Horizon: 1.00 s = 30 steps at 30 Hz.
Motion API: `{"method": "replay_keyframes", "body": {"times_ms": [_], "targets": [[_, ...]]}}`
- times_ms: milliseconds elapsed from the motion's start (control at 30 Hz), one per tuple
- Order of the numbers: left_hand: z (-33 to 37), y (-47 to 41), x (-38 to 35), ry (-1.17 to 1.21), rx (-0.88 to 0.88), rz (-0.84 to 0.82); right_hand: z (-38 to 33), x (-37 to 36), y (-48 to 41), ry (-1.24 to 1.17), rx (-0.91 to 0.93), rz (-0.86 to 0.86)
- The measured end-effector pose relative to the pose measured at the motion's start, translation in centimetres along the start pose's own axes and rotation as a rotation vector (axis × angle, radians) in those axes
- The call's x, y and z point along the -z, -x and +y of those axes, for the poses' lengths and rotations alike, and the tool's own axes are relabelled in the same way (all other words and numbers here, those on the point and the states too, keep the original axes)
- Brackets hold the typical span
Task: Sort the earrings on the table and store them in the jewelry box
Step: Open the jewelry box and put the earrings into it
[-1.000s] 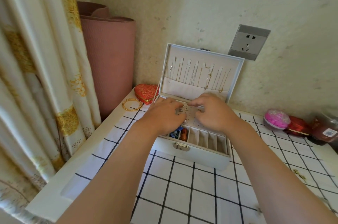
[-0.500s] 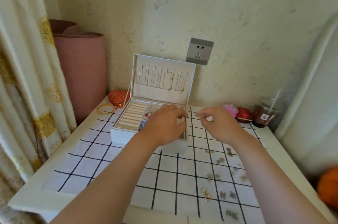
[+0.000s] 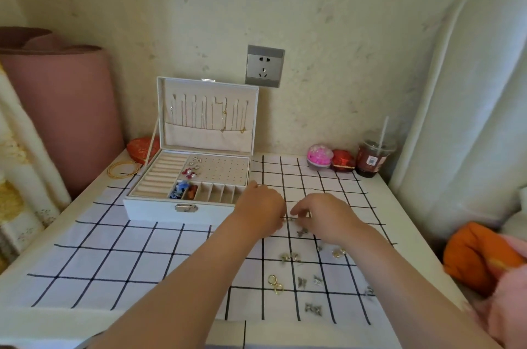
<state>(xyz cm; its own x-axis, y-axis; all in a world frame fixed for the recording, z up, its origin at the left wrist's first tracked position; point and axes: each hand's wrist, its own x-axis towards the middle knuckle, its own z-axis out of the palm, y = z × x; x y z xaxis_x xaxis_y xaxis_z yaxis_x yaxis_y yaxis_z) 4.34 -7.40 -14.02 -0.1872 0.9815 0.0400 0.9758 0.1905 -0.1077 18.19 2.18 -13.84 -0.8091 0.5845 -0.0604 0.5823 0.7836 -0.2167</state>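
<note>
Hands are off the box (image 3: 154, 207) since 0.5 s ago, now low over the earrings (image 3: 289, 256) on the cloth (image 3: 142, 260); box at 10 o'clock. Nearest earring (image 3: 301, 232) lies between them: 4 o'clock of left hand (image 3: 262, 210), 8 o'clock of right hand (image 3: 326, 219), right closer. Both hands curled, palm down; whether either pinches anything, cannot tell.

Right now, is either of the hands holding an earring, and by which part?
It cannot be told. The left hand and right hand curl down over the earrings on the cloth, and their fingertips are hidden.
</note>
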Motion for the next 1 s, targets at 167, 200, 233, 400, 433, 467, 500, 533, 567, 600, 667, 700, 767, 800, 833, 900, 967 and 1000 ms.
{"method": "replay_keyframes", "body": {"times_ms": [167,200,233,400,433,467,500,533,567,600,667,700,767,800,833,900,967,1000], "targets": [[0.1,-0.1,-0.2,0.029,0.037,-0.020,-0.3,0.1,-0.7,0.016,0.003,-0.001],[0.3,-0.1,-0.3,0.012,0.039,-0.014,-0.4,0.0,-0.8,0.013,0.002,-0.002],[0.4,-0.1,-0.3,0.004,0.044,-0.009,-0.6,0.0,-1.0,0.007,-0.001,-0.003],[1.0,-0.3,-0.4,0.057,0.074,-0.009,-0.9,0.1,-0.9,0.004,-0.019,-0.002],[1.1,-0.2,-0.4,0.081,0.079,0.005,-0.8,0.2,-0.9,0.001,-0.020,0.017],[1.1,-0.1,-0.4,0.110,0.082,0.023,-0.8,0.4,-0.8,-0.006,-0.024,0.042],[1.0,0.0,-0.2,0.136,0.084,0.044,-0.8,0.6,-0.7,-0.024,-0.033,0.070],[0.9,0.1,0.0,0.153,0.083,0.063,-0.8,0.8,-0.6,-0.054,-0.044,0.096],[0.9,0.2,0.3,0.167,0.082,0.085,-0.8,1.0,-0.5,-0.088,-0.053,0.120],[0.7,0.3,0.6,0.186,0.081,0.113,-0.8,1.2,-0.3,-0.121,-0.055,0.140],[0.3,0.4,1.0,0.242,0.084,0.169,-0.9,1.6,-0.1,-0.165,-0.046,0.171],[0.1,0.4,1.1,0.276,0.092,0.196,-0.9,1.7,0.0,-0.178,-0.039,0.182],[-0.3,0.7,1.5,0.344,0.117,0.236,-1.2,2.0,-0.1,-0.207,-0.034,0.207],[-0.5,0.8,1.7,0.374,0.131,0.249,-1.5,2.1,-0.1,-0.230,-0.032,0.224],[-0.7,1.0,1.9,0.412,0.145,0.262,-1.7,2.2,-0.2,-0.254,-0.026,0.242],[-1.1,1.3,2.2,0.510,0.183,0.283,-2.1,2.5,-0.4,-0.291,-0.005,0.275],[-1.7,1.3,2.3,0.637,0.235,0.283,-2.7,2.8,-0.6,-0.315,0.016,0.298],[-1.9,1.3,2.2,0.706,0.256,0.280,-3.0,2.9,-0.7,-0.331,0.023,0.315]]}}
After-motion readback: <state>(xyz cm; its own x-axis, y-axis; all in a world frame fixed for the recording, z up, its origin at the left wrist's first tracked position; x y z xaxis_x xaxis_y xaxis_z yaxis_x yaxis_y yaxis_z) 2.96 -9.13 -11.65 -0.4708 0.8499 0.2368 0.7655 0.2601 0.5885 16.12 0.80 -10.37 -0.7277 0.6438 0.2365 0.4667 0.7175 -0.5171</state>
